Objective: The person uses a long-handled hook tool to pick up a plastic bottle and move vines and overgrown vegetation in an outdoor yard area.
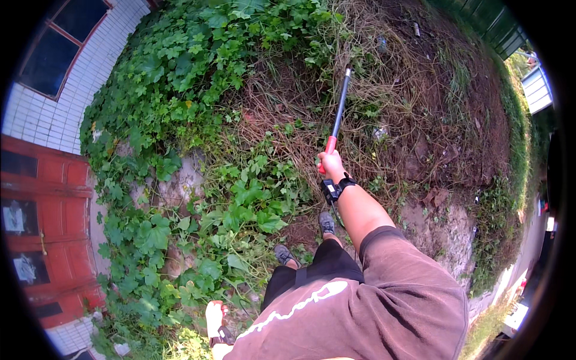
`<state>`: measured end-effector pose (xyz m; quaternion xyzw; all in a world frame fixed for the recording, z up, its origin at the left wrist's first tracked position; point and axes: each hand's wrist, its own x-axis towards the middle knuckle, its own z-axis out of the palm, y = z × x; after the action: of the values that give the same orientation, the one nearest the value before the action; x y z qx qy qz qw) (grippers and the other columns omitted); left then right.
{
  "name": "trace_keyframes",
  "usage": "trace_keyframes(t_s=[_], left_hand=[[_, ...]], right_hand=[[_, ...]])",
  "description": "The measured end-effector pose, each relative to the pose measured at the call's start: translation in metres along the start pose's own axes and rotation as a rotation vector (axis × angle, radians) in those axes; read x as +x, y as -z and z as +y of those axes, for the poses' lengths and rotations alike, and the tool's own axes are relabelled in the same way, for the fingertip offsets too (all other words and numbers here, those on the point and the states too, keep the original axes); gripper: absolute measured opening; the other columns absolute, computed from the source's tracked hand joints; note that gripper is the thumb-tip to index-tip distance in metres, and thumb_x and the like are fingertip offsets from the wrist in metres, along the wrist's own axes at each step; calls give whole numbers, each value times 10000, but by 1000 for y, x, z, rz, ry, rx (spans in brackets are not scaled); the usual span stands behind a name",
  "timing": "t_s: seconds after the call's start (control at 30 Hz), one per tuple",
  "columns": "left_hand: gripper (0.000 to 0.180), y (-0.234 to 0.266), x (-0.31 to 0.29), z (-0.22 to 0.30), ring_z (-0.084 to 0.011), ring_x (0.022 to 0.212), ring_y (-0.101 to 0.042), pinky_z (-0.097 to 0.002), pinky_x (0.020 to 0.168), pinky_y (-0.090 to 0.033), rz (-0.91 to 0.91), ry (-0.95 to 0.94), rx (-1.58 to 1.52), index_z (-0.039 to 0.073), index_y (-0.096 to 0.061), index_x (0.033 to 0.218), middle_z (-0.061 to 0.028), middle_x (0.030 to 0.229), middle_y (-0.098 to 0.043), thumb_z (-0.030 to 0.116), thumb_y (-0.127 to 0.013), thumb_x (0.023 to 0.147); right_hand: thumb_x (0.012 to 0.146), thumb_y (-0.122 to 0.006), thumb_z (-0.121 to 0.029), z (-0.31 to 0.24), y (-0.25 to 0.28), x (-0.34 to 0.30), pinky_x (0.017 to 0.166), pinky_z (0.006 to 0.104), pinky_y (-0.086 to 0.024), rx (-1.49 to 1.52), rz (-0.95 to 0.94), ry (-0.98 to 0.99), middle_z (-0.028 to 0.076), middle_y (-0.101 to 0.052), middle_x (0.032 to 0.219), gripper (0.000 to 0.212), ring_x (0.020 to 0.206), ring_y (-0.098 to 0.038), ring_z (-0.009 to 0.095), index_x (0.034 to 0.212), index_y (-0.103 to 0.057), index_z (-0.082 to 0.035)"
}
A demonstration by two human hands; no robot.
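My right hand [331, 163] is wrapped round the red grip of a long-handled tool [342, 108]. Its dark shaft reaches forward and ends in a silvery collar among dry vines [366, 78]; whatever head it has is hidden there. A black strap with a small box sits on my right wrist. Low on the left, my left hand [215, 315] hangs by my side above leaves, its fingers loosely bent and nothing visible in them. Green leafy vines [246, 192] spread to the left of the tool.
A white-tiled wall with a window [60, 45] and red doors [60, 204] stands at the left. Bare soil with dry stems [432, 114] slopes on the right, below a green fence [486, 24]. My shoes [285, 254] stand among vines. Pale stone or concrete [441, 237] shows at right.
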<state>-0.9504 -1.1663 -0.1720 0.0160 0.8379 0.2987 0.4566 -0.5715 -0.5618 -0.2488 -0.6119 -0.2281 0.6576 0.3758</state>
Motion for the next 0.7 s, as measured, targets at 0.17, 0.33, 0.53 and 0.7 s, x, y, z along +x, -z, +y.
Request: trace_keyframes(t_s=[0.17, 0.33, 0.53, 0.7], left_hand=[[144, -96, -29, 76, -146, 659, -611, -270, 590, -484, -94, -25, 138, 5, -612, 1015, -80, 782, -657, 65, -520, 922], [152, -121, -39, 73, -153, 658, -637, -274, 552, -477, -183, 95, 184, 34, -603, 1047, -88, 809, -677, 96, -526, 933], [198, -96, -19, 42, -208, 682, -682, -344, 546, -514, -77, 251, 145, 70, -579, 1084, -93, 856, -701, 214, -545, 951], [171, -119, -10, 45, -251, 768, -702, -391, 617, -526, -167, 231, 332, 99, -571, 1106, -107, 909, -704, 212, -510, 993]], right_hand=[[827, -604, -12, -7, 51, 43, 392, 315, -433, 60, -51, -59, 34, -508, 646, 177, 452, -506, 157, 895, -450, -68], [837, -631, -42, -45, 94, 79, 406, 300, -422, 131, -119, -128, 21, -519, 677, 164, 483, -505, 138, 903, -485, -76], [817, -599, -23, -46, 121, 64, 375, 276, -400, 406, 67, 76, 31, -510, 658, 184, 444, -479, 131, 936, -467, -68], [832, -559, -24, -43, 172, 17, 376, 276, -405, 514, 319, 168, 24, -485, 656, 161, 437, -459, 127, 944, -455, -74]])
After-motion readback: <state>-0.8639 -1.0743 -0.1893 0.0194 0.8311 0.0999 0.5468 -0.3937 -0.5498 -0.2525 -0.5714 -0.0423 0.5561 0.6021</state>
